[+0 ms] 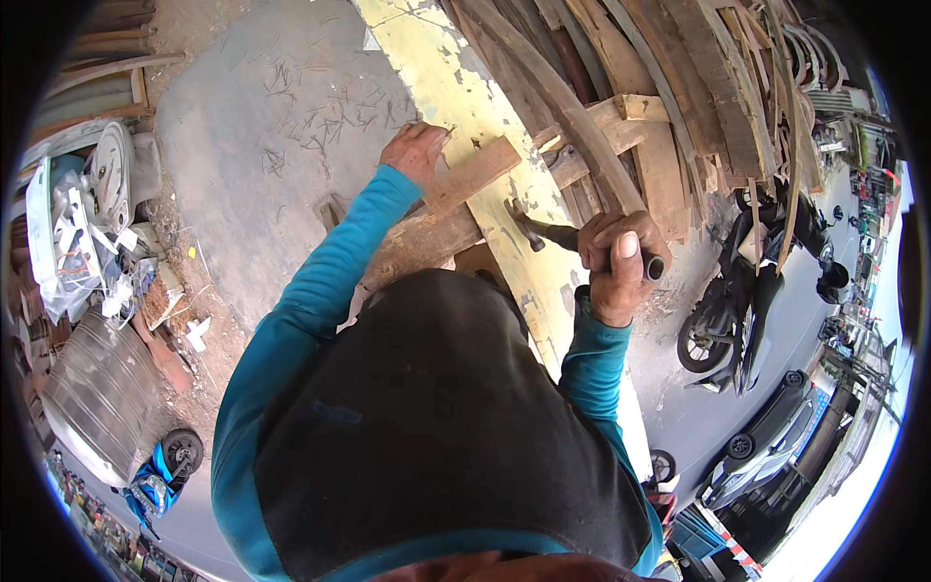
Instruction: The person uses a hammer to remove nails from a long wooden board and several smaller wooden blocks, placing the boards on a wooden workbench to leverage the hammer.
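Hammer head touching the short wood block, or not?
Apart. The head camera view shows a strip of the peeling yellow board between the hammer head and the short wood block.

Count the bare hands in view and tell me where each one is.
2: the left hand is at the left end of the short block; the right hand is around the handle of the hammer. Any in the street background would be too small to tell.
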The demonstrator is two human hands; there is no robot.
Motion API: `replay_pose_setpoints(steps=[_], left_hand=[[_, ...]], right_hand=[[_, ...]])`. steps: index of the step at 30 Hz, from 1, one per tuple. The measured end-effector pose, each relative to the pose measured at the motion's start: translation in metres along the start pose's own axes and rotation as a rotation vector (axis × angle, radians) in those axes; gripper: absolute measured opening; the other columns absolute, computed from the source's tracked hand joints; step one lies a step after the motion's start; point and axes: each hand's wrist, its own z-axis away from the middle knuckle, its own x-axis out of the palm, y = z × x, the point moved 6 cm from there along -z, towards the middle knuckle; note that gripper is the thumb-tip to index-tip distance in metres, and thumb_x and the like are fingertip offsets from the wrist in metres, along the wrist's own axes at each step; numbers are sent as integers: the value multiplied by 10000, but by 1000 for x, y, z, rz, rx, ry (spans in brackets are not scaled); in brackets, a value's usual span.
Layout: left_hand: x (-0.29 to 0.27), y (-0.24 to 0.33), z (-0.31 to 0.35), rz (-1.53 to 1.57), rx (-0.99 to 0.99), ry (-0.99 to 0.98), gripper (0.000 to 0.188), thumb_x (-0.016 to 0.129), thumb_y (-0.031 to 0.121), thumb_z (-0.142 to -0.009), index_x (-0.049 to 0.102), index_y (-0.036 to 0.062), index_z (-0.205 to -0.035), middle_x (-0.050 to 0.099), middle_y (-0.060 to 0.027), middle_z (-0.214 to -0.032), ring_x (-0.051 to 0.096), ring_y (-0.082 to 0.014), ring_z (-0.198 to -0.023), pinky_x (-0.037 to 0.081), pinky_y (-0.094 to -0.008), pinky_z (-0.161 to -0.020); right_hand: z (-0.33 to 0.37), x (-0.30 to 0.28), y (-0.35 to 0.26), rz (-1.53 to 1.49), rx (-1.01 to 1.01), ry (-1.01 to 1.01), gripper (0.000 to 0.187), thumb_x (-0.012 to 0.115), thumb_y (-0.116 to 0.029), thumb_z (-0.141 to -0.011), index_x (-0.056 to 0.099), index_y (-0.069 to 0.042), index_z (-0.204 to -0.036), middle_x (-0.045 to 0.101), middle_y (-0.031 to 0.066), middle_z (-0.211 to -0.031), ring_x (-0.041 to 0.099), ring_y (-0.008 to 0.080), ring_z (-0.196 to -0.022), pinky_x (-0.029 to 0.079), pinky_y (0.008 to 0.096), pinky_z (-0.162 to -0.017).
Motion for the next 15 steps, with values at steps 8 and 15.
replay_pose_setpoints(steps=[8,15], left_hand=[[52,17,29,64,-354,-283,1081,764,579,-731,277,-11,-1496,440,-301,-1423,439,-437,-1324,397,-463,-1100],[104,-33,68,149,-229,-7,714,796,271,-756,421,-18,-1291,606,-274,-1135,612,-435,-1054,509,-482,-893]], right_hand=[[54,-45,-18,178,116,164,309,636,-203,-956,519,-41,-720,522,7,-608,463,85,-531,359,264,-493],[69,-48,-24,368,54,81,325,675,-256,-950,530,-35,-761,436,22,-632,392,103,-611,347,311,-534]])
